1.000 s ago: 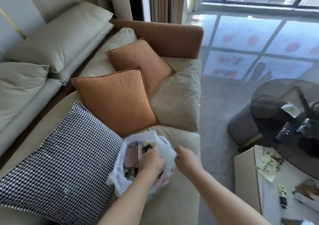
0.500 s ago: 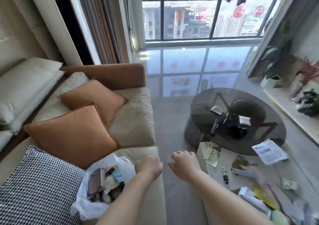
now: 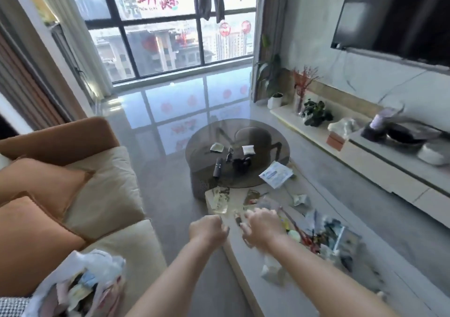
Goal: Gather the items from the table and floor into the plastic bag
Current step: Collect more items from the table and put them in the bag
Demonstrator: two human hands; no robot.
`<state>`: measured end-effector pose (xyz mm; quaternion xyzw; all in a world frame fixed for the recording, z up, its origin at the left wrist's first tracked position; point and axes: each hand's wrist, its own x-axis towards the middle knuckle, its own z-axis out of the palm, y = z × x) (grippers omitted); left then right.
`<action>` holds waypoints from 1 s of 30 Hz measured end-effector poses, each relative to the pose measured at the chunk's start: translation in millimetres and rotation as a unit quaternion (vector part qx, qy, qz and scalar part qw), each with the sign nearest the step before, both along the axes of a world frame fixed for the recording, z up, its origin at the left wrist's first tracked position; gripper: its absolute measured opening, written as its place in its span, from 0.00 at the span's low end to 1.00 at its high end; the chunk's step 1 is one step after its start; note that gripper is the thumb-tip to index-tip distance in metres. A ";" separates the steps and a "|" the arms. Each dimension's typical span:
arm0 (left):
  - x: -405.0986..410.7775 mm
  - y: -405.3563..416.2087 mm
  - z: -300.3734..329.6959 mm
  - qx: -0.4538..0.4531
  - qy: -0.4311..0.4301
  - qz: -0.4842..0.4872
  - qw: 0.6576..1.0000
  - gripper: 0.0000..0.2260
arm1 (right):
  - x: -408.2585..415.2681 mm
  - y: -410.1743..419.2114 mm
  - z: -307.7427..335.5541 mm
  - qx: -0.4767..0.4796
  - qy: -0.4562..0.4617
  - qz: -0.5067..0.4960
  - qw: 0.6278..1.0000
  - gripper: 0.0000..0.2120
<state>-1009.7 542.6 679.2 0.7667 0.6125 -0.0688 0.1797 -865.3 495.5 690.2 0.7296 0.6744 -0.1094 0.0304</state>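
Over the near end of the pale low table [image 3: 246, 265], both hands hang in the air with nothing in them: the left hand [image 3: 208, 229] has its fingers curled loosely inward, and the right hand [image 3: 264, 226] is much the same, fingers bent down toward the tabletop, though motion blur hides their exact spread. Just beyond the right fingertips lies a small dark item [image 3: 238, 217], then a clear wrapper [image 3: 219, 201] and a crumpled packet [image 3: 253, 196]; to the right a heap of colourful litter [image 3: 323, 236] is piled up. On the round glass table [image 3: 267, 178] further out sit a remote [image 3: 218, 167] and a white sachet [image 3: 248, 150]. The plastic bag [image 3: 80, 285], already partly filled, slumps open on the sofa [image 3: 114, 195] at the lower left, well apart from both hands. The risk I see is the untended bag tipping and spilling, or light wrappers slipping from a hurried handful on the way across.
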 end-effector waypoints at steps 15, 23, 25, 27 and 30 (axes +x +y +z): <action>221.1 -133.2 -44.5 -0.017 0.015 -0.274 0.961 0.18 | 190.7 -189.2 -46.9 -0.033 0.074 -0.279 0.957 0.18; 286.6 -187.0 -86.2 -0.064 0.043 -0.393 0.916 0.19 | 238.2 -266.2 -100.5 -0.099 0.121 -0.412 0.898 0.18; 299.6 -195.5 -101.8 -0.078 0.050 -0.417 0.904 0.18 | 245.3 -281.8 -115.0 -0.109 0.129 -0.440 0.882 0.17; 310.4 -203.6 -118.9 -0.094 0.057 -0.426 0.898 0.18 | 251.5 -295.8 -131.9 -0.118 0.141 -0.472 0.862 0.16; 323.2 -212.1 -147.3 -0.125 0.075 -0.426 0.893 0.18 | 261.0 -312.5 -159.2 -0.125 0.156 -0.512 0.836 0.15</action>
